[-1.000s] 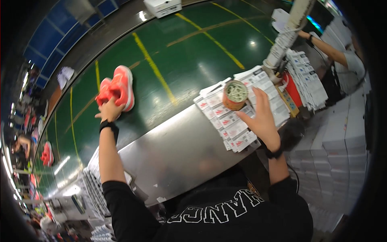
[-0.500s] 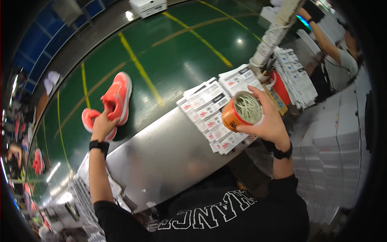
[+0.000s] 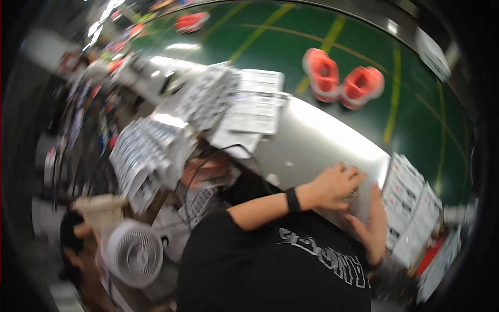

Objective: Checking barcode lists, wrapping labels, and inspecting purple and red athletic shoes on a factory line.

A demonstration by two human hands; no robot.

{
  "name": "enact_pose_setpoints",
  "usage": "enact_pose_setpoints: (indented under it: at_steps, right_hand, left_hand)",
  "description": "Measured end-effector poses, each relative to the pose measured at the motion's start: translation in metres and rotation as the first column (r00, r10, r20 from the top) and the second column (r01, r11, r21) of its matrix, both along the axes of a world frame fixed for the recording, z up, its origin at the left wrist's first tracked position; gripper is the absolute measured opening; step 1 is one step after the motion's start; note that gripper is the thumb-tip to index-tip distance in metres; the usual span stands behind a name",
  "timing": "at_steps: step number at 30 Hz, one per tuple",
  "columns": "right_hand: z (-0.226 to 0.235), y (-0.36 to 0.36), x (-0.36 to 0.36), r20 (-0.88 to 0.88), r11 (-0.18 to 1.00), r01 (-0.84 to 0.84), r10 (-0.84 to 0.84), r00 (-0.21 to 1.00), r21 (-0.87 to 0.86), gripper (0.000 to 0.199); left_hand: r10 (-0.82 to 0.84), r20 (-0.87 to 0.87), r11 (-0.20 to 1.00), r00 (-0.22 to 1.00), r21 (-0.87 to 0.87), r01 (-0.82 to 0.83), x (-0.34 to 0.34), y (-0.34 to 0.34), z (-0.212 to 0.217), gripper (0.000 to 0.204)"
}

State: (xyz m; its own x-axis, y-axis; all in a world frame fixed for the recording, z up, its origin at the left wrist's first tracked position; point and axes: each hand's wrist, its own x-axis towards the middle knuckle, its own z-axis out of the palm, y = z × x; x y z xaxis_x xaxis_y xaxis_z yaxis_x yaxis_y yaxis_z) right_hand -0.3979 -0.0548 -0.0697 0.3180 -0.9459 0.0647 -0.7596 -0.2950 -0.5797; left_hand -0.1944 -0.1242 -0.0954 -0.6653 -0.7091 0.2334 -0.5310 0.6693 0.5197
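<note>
Over the metal ledge (image 3: 301,138), my left hand (image 3: 332,187) has its fingers bent, with a small greenish bit showing under them; what it is stays blurred. My right hand (image 3: 371,223) is just beside it, thumb and fingers apart, with nothing visible in it. The orange can is not visible now. Beyond the ledge, on the green surface (image 3: 416,125), one coral-red shoe (image 3: 321,75) and a second coral-red shoe (image 3: 362,87) stand close together, apart from both hands.
Printed label sheets (image 3: 408,203) lie by my right hand. More sheets (image 3: 254,106) and a paper stack (image 3: 148,153) are to the left. A white fan (image 3: 136,253) stands lower left near another person (image 3: 78,244). A far red shoe (image 3: 191,22) sits on the green surface.
The view has swung to the left. My left hand has let go of the shoes and come beside the right. My right hand no longer visibly holds the orange can.
</note>
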Motion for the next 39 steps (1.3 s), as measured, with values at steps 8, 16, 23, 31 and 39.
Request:
enact_pose_setpoints:
  at_steps: [8, 16, 23, 31, 39]
  right_hand:
    - [0.033, -0.030, 0.039, 0.708, 0.996, 0.071, -0.093, 0.700, 0.061, 0.038]
    - [-0.018, -0.039, 0.179, 0.547, 0.902, -0.419, 0.302, 0.781, 0.102, 0.048]
    - [-0.080, -0.063, 0.231, -0.282, 0.814, -0.566, 0.518, 0.808, -0.128, 0.118]
    - [-0.090, -0.047, 0.240, -0.695, 0.930, -0.365, 0.244, 0.677, -0.029, 0.131]
    - [-0.087, -0.041, 0.239, -0.693, 0.936, -0.348, 0.217, 0.687, -0.051, 0.126]
  left_hand:
    - [0.397, -0.444, 0.847, 0.803, -0.161, -0.507, 0.096, 0.143, 0.150, 0.063]
    - [0.698, -0.702, -0.284, -0.143, -0.088, -0.955, 0.154, 0.422, 0.225, 0.066]
    - [0.495, -0.400, -0.857, -0.771, -0.371, -0.357, 0.323, 0.610, 0.186, 0.064]
    - [0.539, -0.207, -0.761, -0.816, -0.534, -0.367, 0.494, 0.687, 0.084, 0.071]
    - [0.383, 0.007, -0.791, -0.924, -0.514, -0.332, 0.567, 0.712, 0.034, 0.074]
